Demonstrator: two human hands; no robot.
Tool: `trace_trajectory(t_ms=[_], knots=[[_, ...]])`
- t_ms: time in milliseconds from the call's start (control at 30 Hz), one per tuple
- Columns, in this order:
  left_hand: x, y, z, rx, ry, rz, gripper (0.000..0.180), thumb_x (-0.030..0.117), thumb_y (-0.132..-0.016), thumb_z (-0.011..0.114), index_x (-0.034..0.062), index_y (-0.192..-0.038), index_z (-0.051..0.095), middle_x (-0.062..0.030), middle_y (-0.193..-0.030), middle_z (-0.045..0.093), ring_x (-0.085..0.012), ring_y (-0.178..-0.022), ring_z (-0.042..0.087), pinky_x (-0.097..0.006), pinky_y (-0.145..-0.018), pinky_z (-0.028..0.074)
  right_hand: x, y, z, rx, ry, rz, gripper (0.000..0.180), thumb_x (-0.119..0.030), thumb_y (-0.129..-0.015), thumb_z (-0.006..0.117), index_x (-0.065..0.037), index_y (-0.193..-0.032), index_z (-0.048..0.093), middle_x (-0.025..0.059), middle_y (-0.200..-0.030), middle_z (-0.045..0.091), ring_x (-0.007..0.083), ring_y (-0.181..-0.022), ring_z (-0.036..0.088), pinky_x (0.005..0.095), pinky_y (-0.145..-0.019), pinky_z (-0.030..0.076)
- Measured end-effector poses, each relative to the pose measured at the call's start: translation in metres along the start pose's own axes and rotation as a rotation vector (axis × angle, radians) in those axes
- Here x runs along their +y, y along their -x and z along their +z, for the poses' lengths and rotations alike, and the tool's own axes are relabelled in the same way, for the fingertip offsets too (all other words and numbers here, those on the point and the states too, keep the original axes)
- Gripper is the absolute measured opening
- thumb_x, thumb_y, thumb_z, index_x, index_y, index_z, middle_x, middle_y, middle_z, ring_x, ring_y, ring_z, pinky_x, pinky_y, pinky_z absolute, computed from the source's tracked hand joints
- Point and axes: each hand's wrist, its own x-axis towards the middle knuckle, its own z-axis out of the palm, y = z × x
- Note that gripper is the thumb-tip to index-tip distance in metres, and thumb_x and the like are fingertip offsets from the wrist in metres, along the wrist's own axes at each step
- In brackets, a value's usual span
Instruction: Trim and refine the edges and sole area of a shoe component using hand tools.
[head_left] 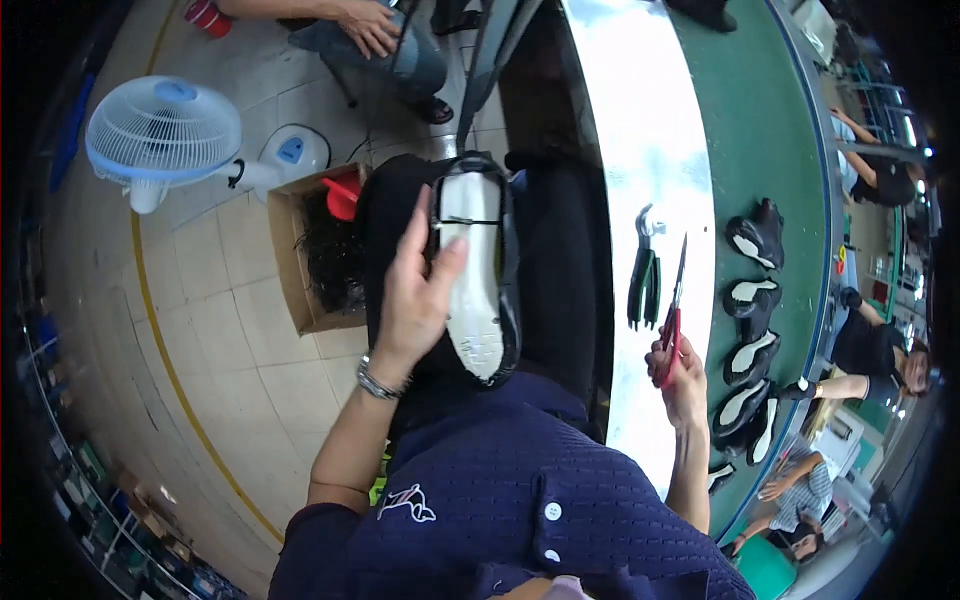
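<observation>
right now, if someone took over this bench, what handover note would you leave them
Left hand: holds a black shoe sole-up on the lap, thumb on the pale insole board.
Right hand: grips red-handled scissors, blades up, over the metal table edge.
Pliers lie on that edge; a row of similar shoes sits on the green belt.
Done: cannot tell. Left: the held shoe is not on the belt yet.
</observation>
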Motion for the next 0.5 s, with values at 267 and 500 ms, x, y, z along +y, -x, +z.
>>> trace_trajectory(t_ms=[267, 500], knots=[[-0.004, 0.027, 0.012, 0.118, -0.133, -0.011, 0.060, 0.032, -0.102, 0.045, -0.0050, -0.147, 0.028, -0.0322, -0.131, 0.051, -0.0368, -0.114, 0.059, -0.038, -0.094, 0.047, -0.056, 0.035, 0.112, -0.800, 0.119, 0.206, 0.080, -0.059, -0.075, 0.077, -0.004, -0.127, 0.051, -0.0048, -0.083, 0.048, 0.0049, -0.069, 0.048, 0.0172, -0.061, 0.039], [-0.003, 0.022, 0.015, 0.137, -0.224, 0.117, 0.060, 0.030, -0.101, 0.046, -0.0064, -0.146, 0.029, -0.0343, -0.132, 0.049, -0.0403, -0.118, 0.056, -0.039, -0.096, 0.047, -0.042, 0.031, 0.151, -0.693, 0.017, 0.272, 0.061, -0.060, -0.095, 0.046, -0.001, -0.104, 0.059, -0.0015, -0.069, 0.049, 0.0074, -0.059, 0.050, 0.0210, -0.052, 0.042]])
